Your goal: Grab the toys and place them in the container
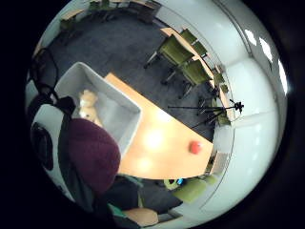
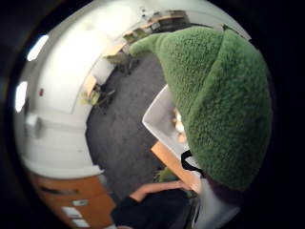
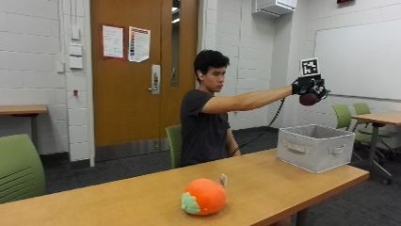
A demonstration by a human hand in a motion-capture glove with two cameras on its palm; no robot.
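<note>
While the gloved right hand point(image 3: 308, 90), arm stretched out, grips a maroon-and-green plush toy point(image 3: 309, 99) high in the air, the grey container point(image 3: 315, 147) sits almost directly below it at the tabletop's point(image 3: 263, 181) far end, so release probably needs only a straight drop.

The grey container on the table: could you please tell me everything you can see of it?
The container is a pale grey box that looks like fabric, with an open top, straight walls and a handle on each of the two sides facing the outside camera. It stands upright near the end of the wooden table. The little finger side palm view shows a tan plush toy lying inside. The gloved right hand, gripping a maroon and green toy, is above it, apart.
</note>
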